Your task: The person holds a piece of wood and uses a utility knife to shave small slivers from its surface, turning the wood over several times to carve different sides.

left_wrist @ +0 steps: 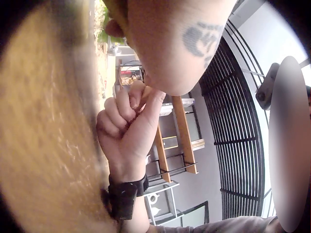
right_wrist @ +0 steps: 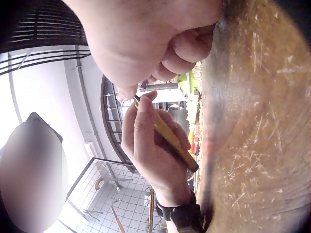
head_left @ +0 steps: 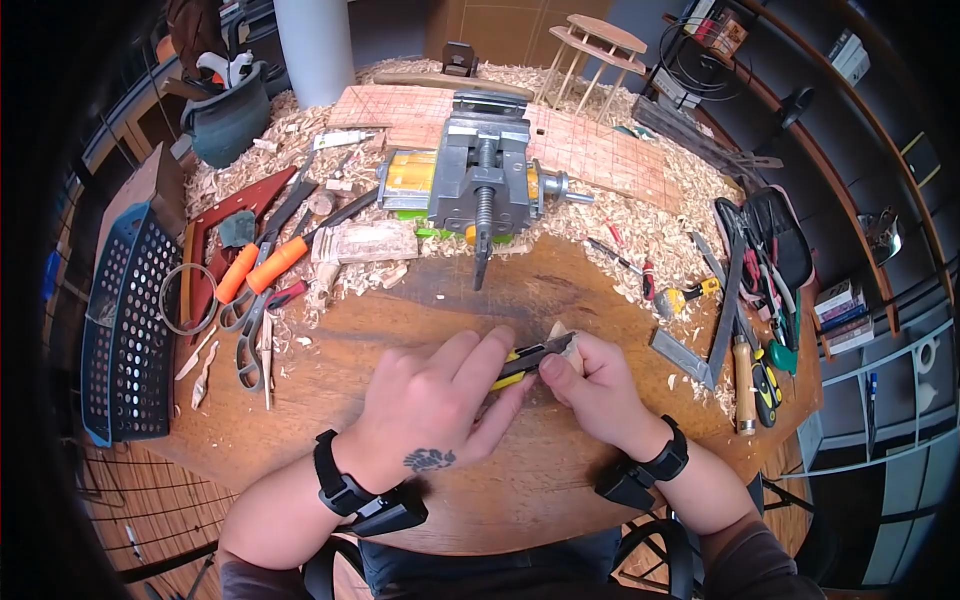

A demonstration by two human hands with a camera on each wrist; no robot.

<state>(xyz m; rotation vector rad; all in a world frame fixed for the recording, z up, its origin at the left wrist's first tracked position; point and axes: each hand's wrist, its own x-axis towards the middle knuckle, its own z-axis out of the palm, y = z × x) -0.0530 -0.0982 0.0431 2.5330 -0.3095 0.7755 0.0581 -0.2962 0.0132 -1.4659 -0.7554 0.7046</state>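
Note:
In the head view my left hand (head_left: 425, 395) grips a yellow and black utility knife (head_left: 518, 368) over the near middle of the workbench. The knife's front end lies against a small pale piece of wood (head_left: 573, 352), which my right hand (head_left: 608, 390) pinches between thumb and curled fingers. The right thumb is right at the knife's front end. From the right wrist, the yellow handle (right_wrist: 171, 138) runs across the left palm. The left wrist view shows the right hand (left_wrist: 127, 128) with fingers curled, a sliver of wood at its fingertips. Most of the wood piece is hidden by the fingers.
A metal vise (head_left: 485, 175) stands at the back centre among wood shavings (head_left: 610, 225). On the left are scissors (head_left: 250, 350), orange-handled tools (head_left: 275, 265) and a blue basket (head_left: 130, 330). A square (head_left: 685, 358), a wooden-handled chisel (head_left: 744, 385) and pliers lie on the right.

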